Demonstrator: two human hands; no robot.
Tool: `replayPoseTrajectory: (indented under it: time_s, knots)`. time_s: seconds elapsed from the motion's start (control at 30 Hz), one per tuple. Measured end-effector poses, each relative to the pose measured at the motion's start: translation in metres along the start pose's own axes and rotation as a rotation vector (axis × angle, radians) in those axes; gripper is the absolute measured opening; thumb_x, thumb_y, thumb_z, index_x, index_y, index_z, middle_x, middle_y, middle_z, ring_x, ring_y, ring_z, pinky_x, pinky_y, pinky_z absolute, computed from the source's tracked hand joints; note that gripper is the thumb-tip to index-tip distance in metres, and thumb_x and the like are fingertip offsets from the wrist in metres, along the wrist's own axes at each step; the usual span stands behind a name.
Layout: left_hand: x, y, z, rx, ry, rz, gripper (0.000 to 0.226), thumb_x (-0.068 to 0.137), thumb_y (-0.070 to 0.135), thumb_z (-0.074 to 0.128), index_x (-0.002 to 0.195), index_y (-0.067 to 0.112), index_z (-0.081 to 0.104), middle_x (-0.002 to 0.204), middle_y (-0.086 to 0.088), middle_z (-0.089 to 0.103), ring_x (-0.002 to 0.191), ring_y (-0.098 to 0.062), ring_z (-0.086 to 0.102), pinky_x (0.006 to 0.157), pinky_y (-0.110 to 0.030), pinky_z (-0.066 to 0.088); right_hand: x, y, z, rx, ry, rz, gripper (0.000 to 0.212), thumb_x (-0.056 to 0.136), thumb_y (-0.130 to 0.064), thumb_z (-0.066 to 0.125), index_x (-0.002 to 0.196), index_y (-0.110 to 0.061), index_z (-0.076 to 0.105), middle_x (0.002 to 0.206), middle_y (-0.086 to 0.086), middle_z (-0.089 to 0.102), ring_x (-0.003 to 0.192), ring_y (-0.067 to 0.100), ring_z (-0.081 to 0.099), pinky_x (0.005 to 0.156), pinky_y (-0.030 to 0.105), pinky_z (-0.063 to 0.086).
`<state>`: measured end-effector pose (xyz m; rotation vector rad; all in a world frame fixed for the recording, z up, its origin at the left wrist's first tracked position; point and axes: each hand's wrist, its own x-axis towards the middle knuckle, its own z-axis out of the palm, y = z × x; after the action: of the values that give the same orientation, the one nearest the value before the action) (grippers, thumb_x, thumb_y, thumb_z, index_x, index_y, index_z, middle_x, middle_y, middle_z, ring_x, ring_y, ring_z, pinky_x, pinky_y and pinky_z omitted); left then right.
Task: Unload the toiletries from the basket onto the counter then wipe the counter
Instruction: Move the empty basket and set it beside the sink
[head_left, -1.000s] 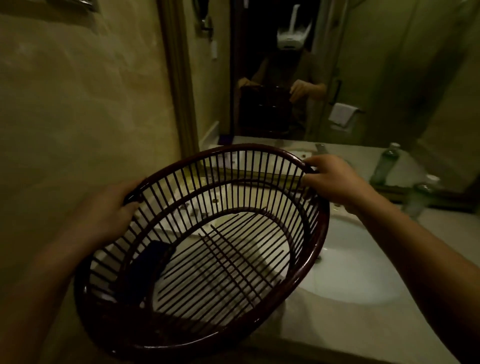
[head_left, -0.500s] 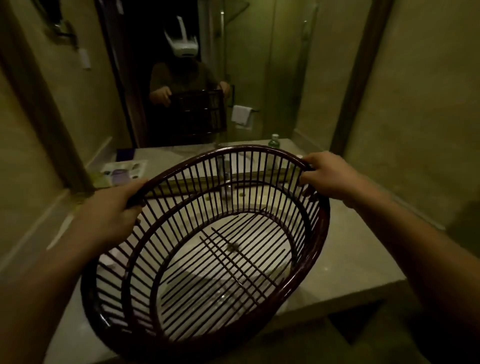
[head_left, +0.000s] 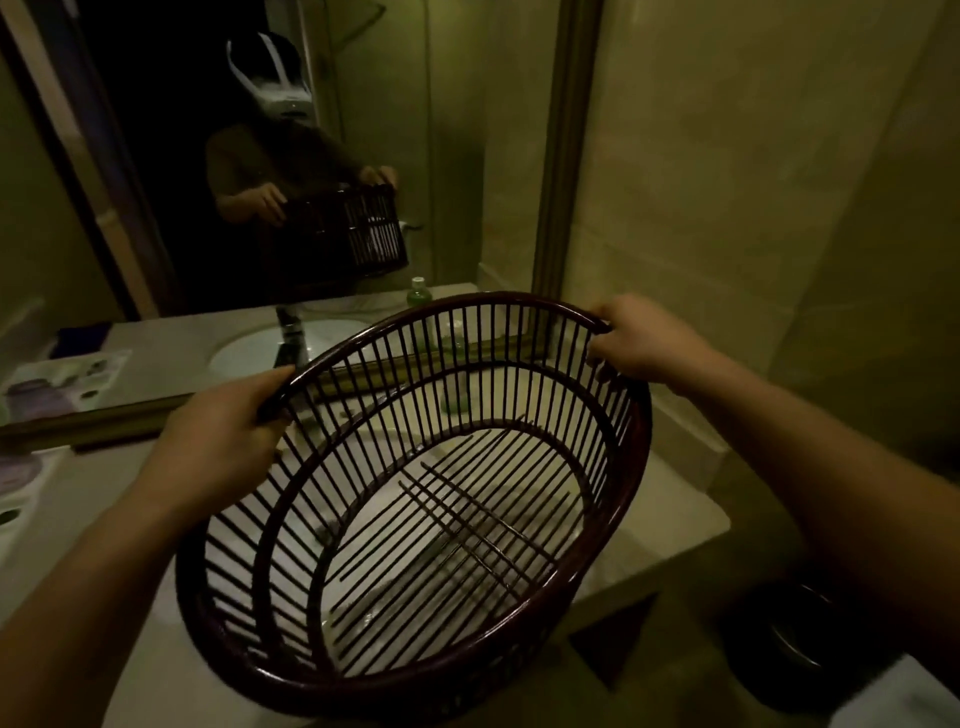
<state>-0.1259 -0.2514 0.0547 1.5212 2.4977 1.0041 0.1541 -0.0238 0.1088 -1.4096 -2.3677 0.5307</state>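
A dark brown slatted oval basket (head_left: 613, 519) is held in the air over the counter (head_left: 691, 514) and the white sink, tilted toward me, with nothing inside. My left hand (head_left: 218, 441) grips its rim on the left. My right hand (head_left: 644, 338) grips the rim at the far right. A green bottle (head_left: 454, 395) stands on the counter behind the basket and shows through the slats. A flat packet (head_left: 21, 467) lies on the counter at the far left.
A mirror (head_left: 260, 156) on the wall reflects me and the basket. The tap (head_left: 291, 338) stands behind the sink. A tiled wall closes the right side. The counter's right end drops off near a dark round bin (head_left: 795, 644) on the floor.
My view has swung from the left wall toward the right end of the counter. Both hands kept their grip on the basket, which moved right with them.
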Motion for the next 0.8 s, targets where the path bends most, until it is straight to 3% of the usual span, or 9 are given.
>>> replayPoseTrajectory:
  time_s: [0.1,0.2,0.4,0.5,0.6,0.7,0.8]
  knots:
    - [0.015,0.013,0.026,0.014,0.007,-0.017,0.054,0.091,0.01,0.056,0.137,0.035,0.044,0.105,-0.001,0.063,0.077,-0.018,0.064,0.065,-0.045,0.058,0.022,0.021,-0.009,-0.066,-0.003,0.016,0.024,0.096,-0.005,0.052,0.117,-0.008,0.064,0.095,0.013,0.068,0.086,0.025,0.07,0.079,0.046,0.06]
    - [0.032,0.024,0.047,0.019,0.005,-0.019,0.053,0.091,0.012,0.056,0.137,0.036,0.044,0.098,0.001,0.063,0.067,-0.015,0.064,0.057,-0.041,0.058,0.045,0.037,-0.013,-0.123,0.002,0.026,0.024,0.096,-0.005,0.052,0.117,-0.009,0.063,0.095,0.013,0.068,0.086,0.026,0.069,0.08,0.046,0.06]
    - [0.064,0.043,0.083,-0.048,0.001,-0.008,0.054,0.088,0.008,0.056,0.133,0.037,0.045,0.083,0.01,0.056,0.067,-0.018,0.064,0.055,-0.043,0.058,0.099,0.064,-0.018,-0.214,0.023,0.061,0.022,0.097,-0.007,0.052,0.114,-0.009,0.065,0.093,0.01,0.067,0.084,0.024,0.068,0.078,0.044,0.06]
    - [0.08,0.053,0.102,-0.091,-0.027,0.018,0.057,0.083,0.005,0.058,0.131,0.036,0.049,0.083,0.008,0.059,0.068,-0.017,0.064,0.057,-0.042,0.058,0.126,0.078,-0.022,-0.263,0.053,0.07,0.02,0.098,-0.009,0.051,0.113,-0.01,0.064,0.088,0.007,0.065,0.077,0.02,0.067,0.065,0.033,0.058]
    - [0.094,0.065,0.123,-0.142,-0.055,0.038,0.057,0.079,0.003,0.06,0.125,0.035,0.054,0.08,0.019,0.056,0.07,-0.014,0.063,0.059,-0.04,0.058,0.155,0.089,-0.027,-0.347,0.067,0.069,0.02,0.098,-0.01,0.051,0.113,-0.013,0.064,0.084,0.004,0.063,0.07,0.015,0.063,0.052,0.024,0.046]
    - [0.103,0.077,0.143,-0.206,-0.091,0.023,0.063,0.077,0.003,0.061,0.121,0.046,0.048,0.08,0.022,0.056,0.069,-0.011,0.064,0.057,-0.039,0.058,0.186,0.097,-0.033,-0.415,0.063,0.043,0.022,0.099,-0.013,0.051,0.118,-0.013,0.063,0.093,0.005,0.063,0.074,0.016,0.061,0.06,0.027,0.048]
    - [0.111,0.088,0.162,-0.254,-0.114,-0.019,0.07,0.076,0.004,0.06,0.111,0.059,0.036,0.08,0.019,0.058,0.067,-0.014,0.065,0.057,-0.041,0.058,0.219,0.101,-0.035,-0.487,0.064,-0.018,0.026,0.097,-0.011,0.053,0.122,-0.013,0.062,0.103,0.007,0.065,0.09,0.021,0.064,0.075,0.034,0.055]
